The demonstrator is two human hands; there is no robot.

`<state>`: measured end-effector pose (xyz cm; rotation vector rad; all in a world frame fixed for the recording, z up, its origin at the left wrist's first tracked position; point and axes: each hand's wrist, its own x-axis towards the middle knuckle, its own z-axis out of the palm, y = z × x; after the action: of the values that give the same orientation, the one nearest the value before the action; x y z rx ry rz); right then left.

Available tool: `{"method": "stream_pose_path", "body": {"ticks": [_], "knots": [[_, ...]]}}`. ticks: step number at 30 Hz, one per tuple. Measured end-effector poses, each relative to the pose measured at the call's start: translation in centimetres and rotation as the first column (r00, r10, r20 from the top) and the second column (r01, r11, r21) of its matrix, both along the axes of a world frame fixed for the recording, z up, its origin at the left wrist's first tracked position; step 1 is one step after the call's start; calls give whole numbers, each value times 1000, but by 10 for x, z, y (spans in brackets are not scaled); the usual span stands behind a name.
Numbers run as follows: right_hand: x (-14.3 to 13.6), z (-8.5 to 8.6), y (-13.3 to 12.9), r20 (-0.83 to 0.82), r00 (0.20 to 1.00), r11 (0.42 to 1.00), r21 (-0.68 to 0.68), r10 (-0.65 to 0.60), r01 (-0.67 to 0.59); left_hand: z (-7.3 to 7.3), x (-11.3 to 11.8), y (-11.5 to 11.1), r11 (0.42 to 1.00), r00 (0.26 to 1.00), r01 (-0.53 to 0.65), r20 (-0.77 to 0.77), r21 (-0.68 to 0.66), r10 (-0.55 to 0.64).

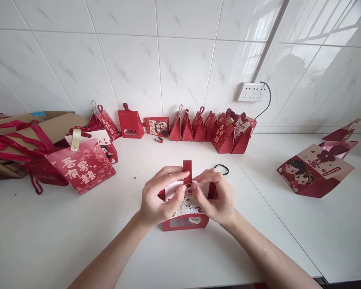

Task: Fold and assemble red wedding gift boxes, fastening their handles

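Note:
A red and white gift box (185, 221) with an oval window and printed figures stands upright on the white table, between my hands. From its top rises a red strap (187, 167). My left hand (164, 194) is at the box's upper left, its fingers and thumb closed on the strap near its base. On the right side, my right hand (215, 192) pinches at the top of the box beside the strap. The fingertips of both hands nearly meet there, and they partly cover the box's print.
Several red boxes (198, 128) line the tiled wall. More boxes (81, 166) and a carton with red ribbons (57, 124) lie at left. Another box (315, 170) is at right. A black loop (225, 169) lies behind my right hand. A power strip (251, 92) is on the wall.

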<state>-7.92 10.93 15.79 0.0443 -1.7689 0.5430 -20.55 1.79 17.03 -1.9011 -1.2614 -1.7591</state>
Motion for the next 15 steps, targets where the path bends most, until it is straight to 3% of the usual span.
{"method": "stream_pose_path", "body": {"ticks": [15], "knots": [[1,1,0,22,1000,1000,2,-13,13,0,1,0,1000,999,8,36,-4,-8]]}}
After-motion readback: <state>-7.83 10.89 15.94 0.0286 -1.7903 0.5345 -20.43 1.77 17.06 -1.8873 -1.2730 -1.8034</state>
